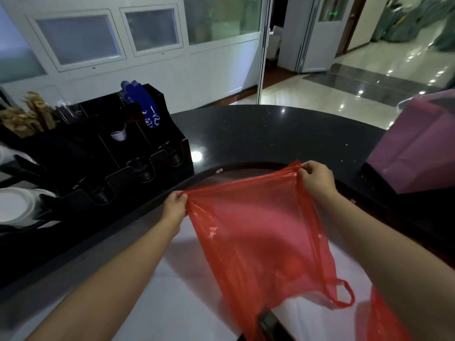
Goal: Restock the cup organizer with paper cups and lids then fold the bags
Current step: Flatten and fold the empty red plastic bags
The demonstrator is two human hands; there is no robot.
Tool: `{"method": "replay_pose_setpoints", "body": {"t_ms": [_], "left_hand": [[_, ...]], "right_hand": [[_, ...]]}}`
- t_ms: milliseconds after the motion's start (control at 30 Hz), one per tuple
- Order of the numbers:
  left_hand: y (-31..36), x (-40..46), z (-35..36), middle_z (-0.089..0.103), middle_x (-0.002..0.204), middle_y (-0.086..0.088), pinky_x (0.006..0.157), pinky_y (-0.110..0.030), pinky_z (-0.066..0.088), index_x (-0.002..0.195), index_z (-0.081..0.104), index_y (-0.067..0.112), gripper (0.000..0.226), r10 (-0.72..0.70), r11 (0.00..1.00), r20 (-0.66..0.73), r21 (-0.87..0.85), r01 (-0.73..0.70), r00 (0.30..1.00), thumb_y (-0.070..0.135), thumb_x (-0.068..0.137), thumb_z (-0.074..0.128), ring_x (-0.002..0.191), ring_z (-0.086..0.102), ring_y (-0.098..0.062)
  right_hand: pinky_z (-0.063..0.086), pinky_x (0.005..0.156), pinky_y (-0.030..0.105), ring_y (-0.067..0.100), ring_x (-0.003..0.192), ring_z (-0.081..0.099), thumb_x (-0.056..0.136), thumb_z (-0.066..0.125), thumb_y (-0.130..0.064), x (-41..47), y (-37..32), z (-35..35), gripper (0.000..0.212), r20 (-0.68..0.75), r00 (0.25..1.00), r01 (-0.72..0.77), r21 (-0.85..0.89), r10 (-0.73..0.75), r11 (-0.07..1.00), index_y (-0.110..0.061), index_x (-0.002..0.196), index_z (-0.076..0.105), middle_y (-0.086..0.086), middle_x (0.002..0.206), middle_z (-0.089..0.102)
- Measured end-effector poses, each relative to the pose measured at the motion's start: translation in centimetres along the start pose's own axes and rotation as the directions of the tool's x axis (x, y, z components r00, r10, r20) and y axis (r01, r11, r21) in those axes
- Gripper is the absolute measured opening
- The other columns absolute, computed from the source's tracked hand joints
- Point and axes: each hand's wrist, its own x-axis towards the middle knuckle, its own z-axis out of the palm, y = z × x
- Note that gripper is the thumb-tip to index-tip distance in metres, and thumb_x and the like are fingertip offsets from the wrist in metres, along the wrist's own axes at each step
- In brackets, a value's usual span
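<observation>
A curved black speckled countertop (270, 134) carries a black cup organizer (103, 153) at its left end and a purple paper bag (416, 148) at its right end, the two well apart. Below the counter's inner edge lies a white work surface (172, 291).

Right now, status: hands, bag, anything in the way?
Left hand and right hand each pinch a corner of the red bag, stretched above the counter edge. Nothing obstructing; cup organizer sits left.
</observation>
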Motion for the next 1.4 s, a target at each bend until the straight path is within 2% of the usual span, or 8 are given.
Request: {"method": "replay_pose_setpoints", "body": {"t_ms": [167,400,600,833,1033,1133,1233,1400], "left_hand": [[3.2,-1.8,1.3,0.066,0.090,0.000,0.061,-0.030,0.052,0.100,0.059,0.021,0.014,0.253,0.940,-0.105,0.264,-0.218,0.962,0.026,0.106,0.048,0.079,0.065,-0.020],[4.7,-2.1,1.9,0.062,0.085,0.003,0.069,-0.036,0.056,0.109,0.056,0.026,0.015,0.484,0.719,-0.059,0.596,-0.357,0.873,0.032,0.107,0.043,0.076,0.063,-0.018],[2.0,-0.5,2.8,0.067,0.093,-0.009,0.077,-0.040,0.054,0.113,0.058,0.021,0.017,0.417,0.571,0.057,0.760,-0.310,0.907,0.030,0.104,0.046,0.085,0.065,-0.030],[-4.8,2.0,3.9,0.063,0.089,-0.013,0.073,-0.042,0.050,0.107,0.056,0.016,0.015,0.317,0.569,0.100,0.776,-0.274,0.943,0.027,0.105,0.046,0.090,0.063,-0.039],[-7.9,6.7,5.4,0.067,0.110,-0.016,0.087,-0.047,0.053,0.123,0.057,0.015,0.026,0.234,0.628,0.111,0.741,-0.238,0.966,0.028,0.103,0.045,0.103,0.063,-0.039],[-8.7,7.9,7.4,0.057,0.126,-0.021,0.101,-0.050,0.043,0.133,0.056,0.013,0.037,0.360,0.485,0.129,0.820,-0.304,0.924,0.026,0.099,0.055,0.118,0.051,-0.044],[-10.3,5.7,9.2,0.055,0.134,-0.010,0.108,-0.048,0.038,0.133,0.058,0.016,0.036,0.449,0.235,0.401,0.809,-0.539,0.798,0.030,0.099,0.053,0.127,0.046,-0.034],[-13.9,2.5,11.7,0.042,0.156,-0.005,0.120,-0.051,0.022,0.145,0.050,0.024,0.059,0.210,0.072,0.572,0.800,-0.596,0.793,0.046,0.098,0.023,0.148,0.031,-0.027]], "right_hand": [[0.050,0.082,0.034,0.026,0.098,0.065,0.096,0.059,-0.023,-0.7,1.0,-1.1,0.013,-0.030,0.999,-0.045,-0.002,0.045,0.999,-0.021,0.103,0.070,0.005,0.100,0.072],[0.049,0.084,0.037,0.035,0.102,0.064,0.096,0.057,-0.024,-1.4,2.7,-0.8,0.017,-0.011,0.999,-0.052,-0.075,0.051,0.996,-0.020,0.108,0.069,0.011,0.106,0.072],[0.049,0.083,0.038,0.037,0.102,0.064,0.094,0.057,-0.025,-1.8,6.7,1.6,0.015,0.120,0.981,-0.129,-0.166,0.150,0.978,-0.023,0.103,0.068,0.013,0.109,0.070],[0.049,0.086,0.039,0.038,0.107,0.063,0.093,0.054,-0.015,-3.9,12.1,6.5,0.022,0.135,0.969,-0.185,-0.171,0.209,0.968,-0.014,0.109,0.070,0.016,0.110,0.072],[0.050,0.090,0.044,0.042,0.109,0.061,0.093,0.052,-0.014,-2.0,14.0,10.7,0.032,0.108,0.963,-0.230,-0.155,0.248,0.961,-0.013,0.124,0.059,0.020,0.118,0.066],[0.043,0.100,0.051,0.044,0.123,0.049,0.092,0.058,-0.019,-1.4,13.2,12.6,0.053,0.022,0.987,-0.147,-0.296,0.160,0.944,-0.010,0.143,0.045,0.022,0.138,0.050],[0.043,0.104,0.051,0.040,0.129,0.047,0.090,0.061,-0.019,-3.3,11.5,15.1,0.052,0.119,0.989,0.127,-0.373,-0.088,0.919,-0.008,0.139,0.052,0.019,0.144,0.049],[0.041,0.109,0.054,0.042,0.137,0.046,0.092,0.034,-0.035,-7.9,7.8,20.9,0.059,0.488,0.849,0.373,-0.282,-0.203,0.884,-0.003,0.135,0.057,0.025,0.147,0.048]]}}
